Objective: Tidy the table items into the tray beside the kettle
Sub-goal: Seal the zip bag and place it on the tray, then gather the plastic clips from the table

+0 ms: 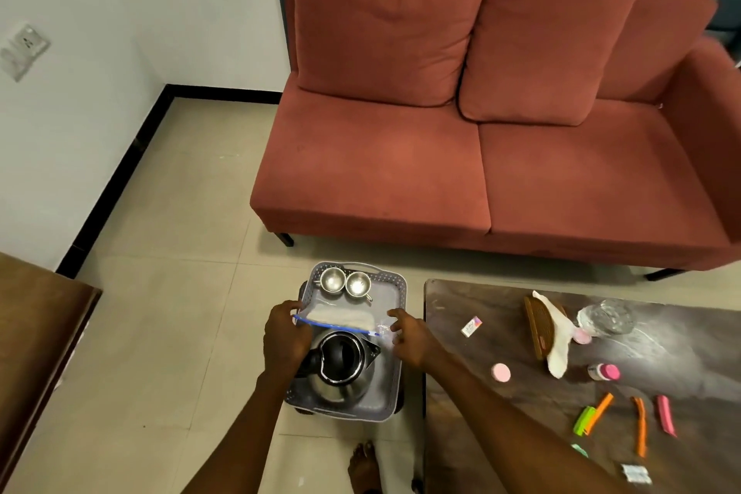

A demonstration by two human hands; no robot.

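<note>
My left hand (285, 337) pinches the left end of the clear zip-top plastic bag with the blue seal strip (337, 323), fingers curled over its edge, a narrow grip closed on thin film; my right hand (409, 337) is at the other end, fingertips bent toward the bag's corner, and I judge it to be nipping the plastic there, though the film is so clear that I cannot tell exactly where the contact lies; the bag is stretched between the two grips above the grey perforated plastic tray (395, 389), just beyond the steel kettle with the black lid (341, 367) and short of the two small steel cups (345, 282) at the tray's far end.

The bag looks to me nearly weightless, limp and slick; it will sag and fold if I let one end go, so the stiffer seal strip is the sensible place to hold, one grip at each end; nothing about it seems fragile, but it could slide off the kettle's rounded shoulder, so I would lay it flat on the bare tray floor between kettle and cups.

To my right the dark worktop (481, 305) carries the rest: a round pink lid (501, 372), orange clips (599, 412), a pink clip (665, 414), a clear glass jar on its side (607, 317).
</note>
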